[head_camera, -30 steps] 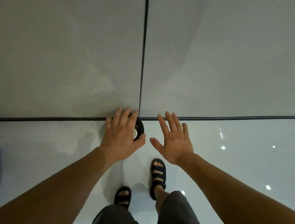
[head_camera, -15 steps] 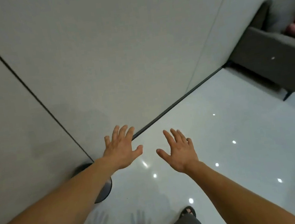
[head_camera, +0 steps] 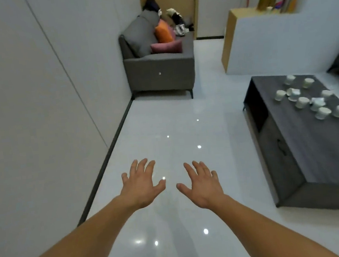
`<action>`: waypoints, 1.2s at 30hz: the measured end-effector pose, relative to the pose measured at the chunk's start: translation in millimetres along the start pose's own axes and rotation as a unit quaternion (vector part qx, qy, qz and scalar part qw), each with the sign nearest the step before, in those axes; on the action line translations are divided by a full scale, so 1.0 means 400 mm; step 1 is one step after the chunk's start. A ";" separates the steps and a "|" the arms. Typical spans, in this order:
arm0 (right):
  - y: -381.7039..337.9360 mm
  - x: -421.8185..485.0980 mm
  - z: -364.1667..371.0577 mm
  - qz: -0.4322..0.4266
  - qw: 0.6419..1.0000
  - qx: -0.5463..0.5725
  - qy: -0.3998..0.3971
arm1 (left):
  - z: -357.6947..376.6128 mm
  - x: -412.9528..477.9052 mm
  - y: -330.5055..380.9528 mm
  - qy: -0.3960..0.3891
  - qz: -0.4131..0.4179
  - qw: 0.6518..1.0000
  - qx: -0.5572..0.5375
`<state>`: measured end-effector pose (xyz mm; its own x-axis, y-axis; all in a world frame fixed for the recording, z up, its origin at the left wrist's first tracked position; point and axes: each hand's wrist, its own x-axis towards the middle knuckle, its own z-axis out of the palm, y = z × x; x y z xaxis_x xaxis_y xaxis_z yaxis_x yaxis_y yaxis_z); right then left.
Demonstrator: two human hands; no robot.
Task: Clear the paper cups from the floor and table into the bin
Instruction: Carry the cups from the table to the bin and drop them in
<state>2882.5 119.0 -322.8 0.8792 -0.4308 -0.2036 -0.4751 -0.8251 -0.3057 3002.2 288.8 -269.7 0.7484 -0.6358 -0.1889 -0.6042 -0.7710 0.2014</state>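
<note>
Both arms reach forward, left hand [head_camera: 142, 184] and right hand [head_camera: 202, 182] apart, palms down, fingers spread, holding nothing

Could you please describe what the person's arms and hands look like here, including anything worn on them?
The left hand and right hand are bare: no gloves, and no rings show on the fingers. The left forearm and right forearm are bare too, with no sleeve, watch or bracelet along the length in view.
</note>
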 end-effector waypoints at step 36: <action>1.258 0.526 -0.423 0.457 0.883 0.104 0.029 | 0.141 1.322 1.302 -0.116 0.419 0.900 -0.004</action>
<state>2834.6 -448.8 -362.0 0.1216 -0.9047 -0.4083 -0.9784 -0.0401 -0.2026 3067.9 -450.8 -319.1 -0.0479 -0.9853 -0.1637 -0.9275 -0.0170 0.3735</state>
